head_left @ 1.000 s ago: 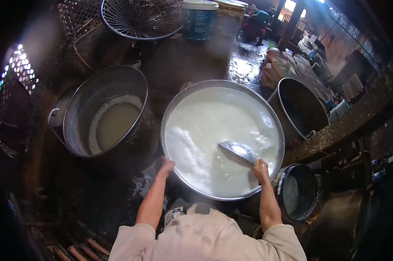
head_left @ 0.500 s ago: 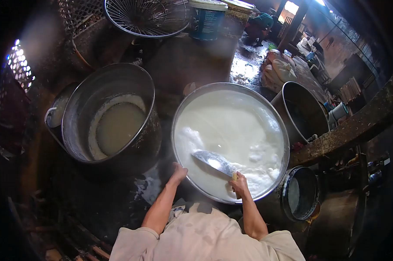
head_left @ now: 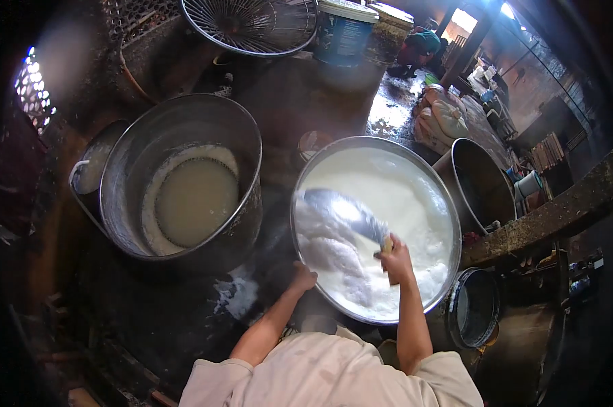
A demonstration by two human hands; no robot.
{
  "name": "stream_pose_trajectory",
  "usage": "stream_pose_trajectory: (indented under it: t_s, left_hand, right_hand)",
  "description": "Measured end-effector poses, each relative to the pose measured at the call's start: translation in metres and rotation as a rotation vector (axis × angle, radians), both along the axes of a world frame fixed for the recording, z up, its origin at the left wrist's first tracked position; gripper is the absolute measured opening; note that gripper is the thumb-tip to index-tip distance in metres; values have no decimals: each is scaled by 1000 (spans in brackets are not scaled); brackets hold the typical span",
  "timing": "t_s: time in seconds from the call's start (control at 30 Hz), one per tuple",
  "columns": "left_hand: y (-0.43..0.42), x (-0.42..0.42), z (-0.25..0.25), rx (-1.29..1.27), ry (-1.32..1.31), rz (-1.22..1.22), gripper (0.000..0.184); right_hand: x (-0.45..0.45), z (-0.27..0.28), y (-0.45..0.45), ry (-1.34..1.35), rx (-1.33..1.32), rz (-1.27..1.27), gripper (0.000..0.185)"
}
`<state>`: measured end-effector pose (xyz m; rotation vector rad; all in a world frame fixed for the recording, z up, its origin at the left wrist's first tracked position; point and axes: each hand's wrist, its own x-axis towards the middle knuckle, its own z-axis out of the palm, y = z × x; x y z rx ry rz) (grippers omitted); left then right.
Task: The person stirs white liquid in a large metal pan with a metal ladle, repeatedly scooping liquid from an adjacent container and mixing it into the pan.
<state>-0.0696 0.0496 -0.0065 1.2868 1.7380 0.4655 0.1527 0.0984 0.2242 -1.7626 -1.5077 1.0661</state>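
Observation:
A wide round metal vat (head_left: 295,224) holds white liquid, with foam (head_left: 337,264) along its near left side. My right hand (head_left: 396,259) is closed on the light-coloured handle of a broad metal scoop (head_left: 343,211), whose shiny blade is blurred over the left half of the liquid. At the vat's near left rim, my left hand (head_left: 304,277) has its fingers wrapped on the edge.
A deep metal pot (head_left: 255,146) with cloudy liquid stands left. Another large pot (head_left: 479,180) and a smaller dark bucket (head_left: 474,308) are at right. Behind are a wire basket (head_left: 252,27), a blue bucket (head_left: 343,34), sacks (head_left: 442,119) and a crouching person (head_left: 422,47).
The scoop swept leftward and toward me through the liquid, then moved farther from me. Foam has spread at the near left. The vat and surroundings have shifted right in view; my left hand stays at the rim.

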Motion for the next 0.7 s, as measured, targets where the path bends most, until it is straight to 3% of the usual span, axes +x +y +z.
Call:
stream_pose_trajectory:
  t_s: [0.03,0.1,0.13,0.23,0.33,0.5,0.7]
  left_hand:
    - [4,-11,34,-120,-150,-49,76]
    - [2,-10,30,-113,-128,-36,76]
    - [2,-8,29,-102,-105,-19,77]
    - [-2,-5,39,-123,-134,43,79]
    - [5,-8,47,-179,-147,76,83]
    - [4,-9,44,-238,-111,22,87]
    - [3,-10,61,-245,-231,84,85]
  right_hand:
    - [-14,18,14,-80,33,-7,44]
    - [-12,-17,58,-274,220,37,51]
    - [-14,-31,75,-453,437,64,46]
    - [-22,-41,95,-556,321,58,40]
    - [-22,-34,94,-590,-43,108,26]
    - [1,-52,60,-598,-208,111,25]
    - [48,-91,5,-615,-129,93,21]
